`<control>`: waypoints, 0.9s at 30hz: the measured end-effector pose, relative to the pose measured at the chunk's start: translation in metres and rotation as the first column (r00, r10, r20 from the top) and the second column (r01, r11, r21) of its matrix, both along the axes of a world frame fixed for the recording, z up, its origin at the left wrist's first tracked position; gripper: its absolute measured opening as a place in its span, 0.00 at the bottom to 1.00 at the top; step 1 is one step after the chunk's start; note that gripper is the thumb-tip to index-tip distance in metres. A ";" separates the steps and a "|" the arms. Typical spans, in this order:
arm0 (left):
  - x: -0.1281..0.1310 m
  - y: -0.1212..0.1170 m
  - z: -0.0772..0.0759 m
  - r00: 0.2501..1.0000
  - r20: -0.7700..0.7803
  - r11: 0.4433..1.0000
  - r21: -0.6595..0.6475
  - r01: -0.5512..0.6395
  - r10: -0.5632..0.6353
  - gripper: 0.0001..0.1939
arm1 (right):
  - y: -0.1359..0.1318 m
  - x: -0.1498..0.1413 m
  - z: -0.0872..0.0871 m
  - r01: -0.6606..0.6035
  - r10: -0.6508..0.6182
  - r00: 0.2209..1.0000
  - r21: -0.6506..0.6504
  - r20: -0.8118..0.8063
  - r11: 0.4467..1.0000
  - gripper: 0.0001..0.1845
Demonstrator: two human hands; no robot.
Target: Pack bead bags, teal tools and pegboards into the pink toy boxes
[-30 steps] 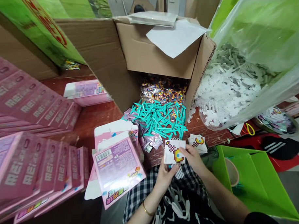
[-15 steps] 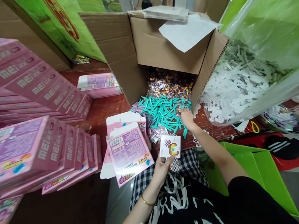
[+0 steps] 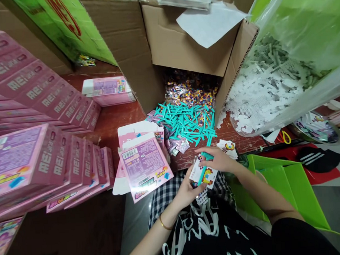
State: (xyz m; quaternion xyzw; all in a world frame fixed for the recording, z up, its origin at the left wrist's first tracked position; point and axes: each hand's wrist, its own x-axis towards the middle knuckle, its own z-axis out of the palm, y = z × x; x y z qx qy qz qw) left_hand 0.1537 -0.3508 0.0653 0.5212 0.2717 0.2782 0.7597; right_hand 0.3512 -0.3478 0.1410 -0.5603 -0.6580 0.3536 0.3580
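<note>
My left hand grips a white card printed with a pixel pattern, above my lap. A piece of white mesh hangs below the card. My right hand is closed on a teal plastic stick, which lies across the card's face; my left thumb is by its lower end. In front of my hands is a pile of similar teal sticks. Small purple packets lie at its near left, and clear bags of coloured beads behind it.
A cardboard box opens towards me around the beads. Pink boxes are stacked at left; an open pink box lies nearer. More pattern cards rest at the table edge. At right are a bag of white mesh and a green bin.
My right hand has come back from the pile with a teal stick and laid it against the card. My left hand has tilted the card. The view has shifted slightly.
</note>
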 end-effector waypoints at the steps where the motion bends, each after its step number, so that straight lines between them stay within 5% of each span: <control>1: -0.003 -0.004 0.002 1.000 0.007 1.000 0.004 0.014 -0.014 0.41 | -0.005 -0.008 -0.005 0.013 -0.015 0.998 0.041 0.066 0.999 0.22; 6: -0.010 -0.017 0.009 0.998 -0.041 0.997 -0.040 -0.059 0.057 0.39 | -0.024 -0.044 -0.023 0.009 -0.116 0.937 0.310 0.331 0.951 0.23; 10: -0.013 -0.014 0.015 0.993 -0.074 0.993 0.078 -0.086 0.092 0.33 | -0.026 -0.052 -0.020 0.188 -0.341 0.856 0.380 0.388 0.906 0.26; 13: -0.019 -0.010 0.025 0.994 -0.076 0.978 0.201 -0.061 0.078 0.31 | -0.021 -0.038 -0.009 0.269 -0.311 0.926 0.206 0.211 0.941 0.32; 15: -0.024 -0.011 0.035 0.996 -0.079 0.966 0.257 -0.023 0.044 0.32 | -0.017 -0.027 -0.004 0.083 -0.085 0.996 -0.044 -0.036 0.996 0.30; 18: -0.040 -0.013 0.052 0.990 -0.138 0.930 0.362 0.059 -0.009 0.32 | -0.008 -0.021 -0.008 -0.166 0.070 0.932 -0.247 -0.356 0.955 0.24; 20: -0.059 -0.008 0.062 0.969 -0.198 0.850 0.526 -0.020 0.146 0.35 | 0.004 -0.025 -0.018 -0.154 -0.006 0.874 -0.287 -0.486 0.945 0.25; 22: -0.085 0.007 0.064 0.850 -0.193 0.669 0.708 -0.225 0.490 0.39 | 0.021 -0.034 -0.030 -0.123 -0.120 0.774 -0.335 -0.621 0.934 0.26; 24: -0.115 0.032 0.058 0.591 -0.161 0.461 0.792 -0.400 0.790 0.37 | 0.042 -0.050 -0.042 -0.084 -0.252 0.621 -0.382 -0.742 0.920 0.28; 25: -0.128 0.047 0.052 0.485 -0.194 0.432 0.784 -0.445 0.852 0.35 | 0.052 -0.060 -0.047 -0.066 -0.306 0.541 -0.402 -0.784 0.913 0.29; 27: -0.146 0.075 0.040 0.440 -0.316 0.523 0.686 -0.506 0.841 0.35 | 0.071 -0.083 -0.058 -0.043 -0.380 0.423 -0.438 -0.822 0.898 0.31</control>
